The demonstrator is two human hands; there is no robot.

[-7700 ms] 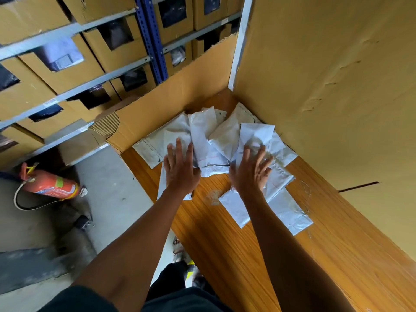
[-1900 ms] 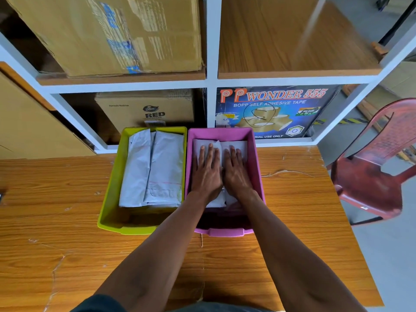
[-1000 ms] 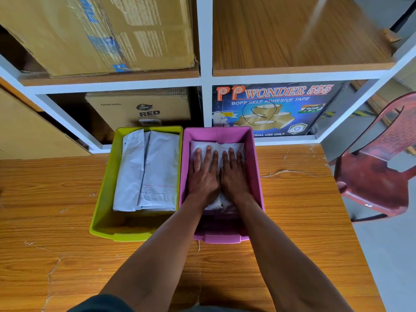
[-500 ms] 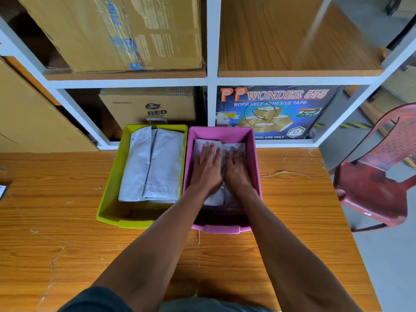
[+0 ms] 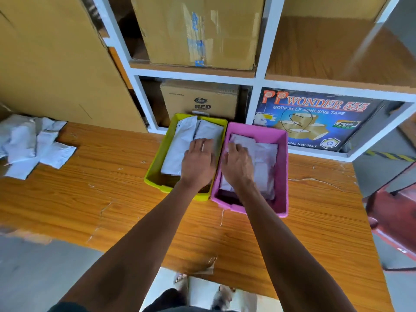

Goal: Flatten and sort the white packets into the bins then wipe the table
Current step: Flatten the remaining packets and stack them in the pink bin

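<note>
Counter (image 5: 117, 199): broad wood-grain laminate top, smooth and hard, with pale scratches and a chipped near edge. It carries everything listed below.

Green bin (image 5: 155, 174): rigid lime plastic tray with sloped walls, touching its pink neighbour. It holds long white packets (image 5: 177, 149) laid side by side, already fairly flat.

Pink bin (image 5: 282, 176): same moulded plastic, just right of the green one. Inside lies a stack of shorter packets (image 5: 265, 154), creased on top.

Loose packets (image 5: 29, 143): a rumpled heap at the counter's far left, well apart from the bins and not yet sorted. They look like thin plastic mailer film: probably light, limp and slippery, holding wrinkles rather than springing flat. A judgement on handling: each is best picked up at an edge or corner, then smoothed with a flat palm from the middle outward; a stack would likely slide, so pressing it down in the bin suits better than pinching.

Left hand (image 5: 198, 161): lies palm-down over the green bin's packets, fingers relaxed and gripping nothing; whether it presses or only hovers cannot be told.

Right hand (image 5: 238, 165): palm-down on the pink bin's stack, fingers slightly bent at the packet's far-left edge, not visibly closed round anything.

No wiping cloth is in sight.
</note>
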